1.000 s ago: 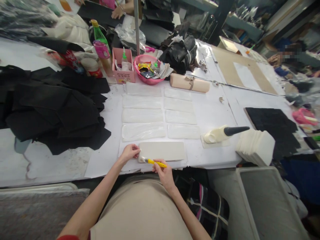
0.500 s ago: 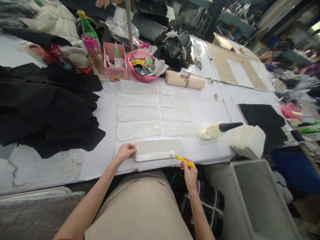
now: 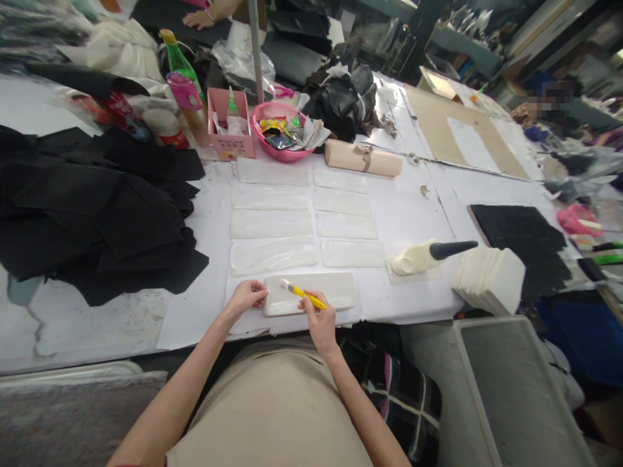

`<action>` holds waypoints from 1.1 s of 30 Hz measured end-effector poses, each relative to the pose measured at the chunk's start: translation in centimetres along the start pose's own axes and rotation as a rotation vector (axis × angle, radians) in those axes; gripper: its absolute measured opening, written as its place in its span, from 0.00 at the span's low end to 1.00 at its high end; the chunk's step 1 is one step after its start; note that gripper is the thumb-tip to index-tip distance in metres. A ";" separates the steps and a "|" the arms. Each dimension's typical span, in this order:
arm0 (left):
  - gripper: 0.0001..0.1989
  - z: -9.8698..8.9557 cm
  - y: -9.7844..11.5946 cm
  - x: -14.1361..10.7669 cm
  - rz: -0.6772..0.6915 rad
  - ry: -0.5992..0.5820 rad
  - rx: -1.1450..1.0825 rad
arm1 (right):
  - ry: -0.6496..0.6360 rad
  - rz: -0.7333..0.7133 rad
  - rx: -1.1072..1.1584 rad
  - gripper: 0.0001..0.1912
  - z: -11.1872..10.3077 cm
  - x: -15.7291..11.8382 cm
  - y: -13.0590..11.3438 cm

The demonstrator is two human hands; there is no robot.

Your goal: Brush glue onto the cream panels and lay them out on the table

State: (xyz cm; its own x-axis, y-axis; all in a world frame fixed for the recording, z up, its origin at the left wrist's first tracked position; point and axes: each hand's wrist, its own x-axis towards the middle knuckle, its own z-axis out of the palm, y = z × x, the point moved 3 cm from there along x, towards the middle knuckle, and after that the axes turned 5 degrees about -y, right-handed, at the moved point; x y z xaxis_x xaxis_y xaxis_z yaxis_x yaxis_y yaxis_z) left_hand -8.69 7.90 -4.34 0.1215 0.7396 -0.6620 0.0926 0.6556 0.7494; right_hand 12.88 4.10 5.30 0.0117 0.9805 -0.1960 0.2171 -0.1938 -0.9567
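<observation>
A pale grey rectangular panel (image 3: 335,285) lies at the table's near edge, with a wet white band along its lower part. My left hand (image 3: 249,297) pinches its left end. In my right hand (image 3: 318,318) is a yellow brush (image 3: 305,296), its white bristles over the upper left of the panel; whether they touch it is hard to tell. Beyond the panel, two columns of glossy, whitish coated panels (image 3: 272,224) lie flat on white paper. A cream bottle with a black nozzle (image 3: 416,257) rests on its side to the right.
Black sheets (image 3: 97,214) are heaped at the left. Behind the panels stand a pink box (image 3: 232,139), a pink basket (image 3: 287,154) and a beige roll (image 3: 363,159). White pieces (image 3: 489,279) are stacked at right, above a grey bin (image 3: 525,389). Another person's hand (image 3: 198,19) rests at the far side.
My right hand has moved left with the brush, from the panel's lower right to its upper left. The white band now reaches farther right. My left hand stays at the left end.
</observation>
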 end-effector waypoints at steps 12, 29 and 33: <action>0.16 0.1 -0.1 0.0 -0.006 0.008 -0.032 | 0.103 0.143 0.123 0.20 0.4 2.6 3.8; 0.18 0.1 -0.2 0.0 0.001 0.012 -0.042 | 0.192 0.104 0.110 0.19 -1.7 2.0 4.6; 0.18 0.0 -0.3 -0.1 0.004 0.014 -0.036 | 0.409 0.105 0.035 0.23 -8.4 1.9 6.3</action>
State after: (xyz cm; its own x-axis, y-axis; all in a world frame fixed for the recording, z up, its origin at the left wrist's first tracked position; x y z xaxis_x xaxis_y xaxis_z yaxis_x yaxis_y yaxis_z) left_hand -8.71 7.66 -4.49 0.1082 0.7444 -0.6590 0.0561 0.6572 0.7516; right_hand 22.42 4.98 0.73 0.4203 0.8856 -0.1977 0.1605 -0.2870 -0.9444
